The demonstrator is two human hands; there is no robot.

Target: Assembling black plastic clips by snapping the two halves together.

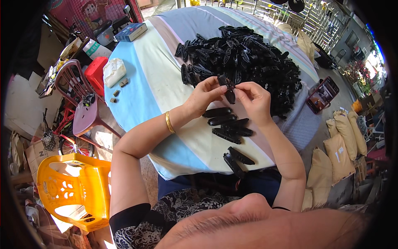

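Chairs stand left of the round striped-cloth worktop (157, 83): an orange plastic chair (70, 191) low down and a dark red plastic chair (81, 99) above it; a white crumpled bag (113, 71) lies on the worktop's left part; the left hand (204, 96), with a gold bangle at its wrist, and the right hand (256, 101) meet above the worktop's middle, fingers pinched together on a small black oval plastic clip (227, 86); finished black clips (227, 124) lie in a short row just below the hands; a big heap of black clips (244, 58) fills the worktop beyond them; a dark phone (322, 94) rests at the worktop's right edge.
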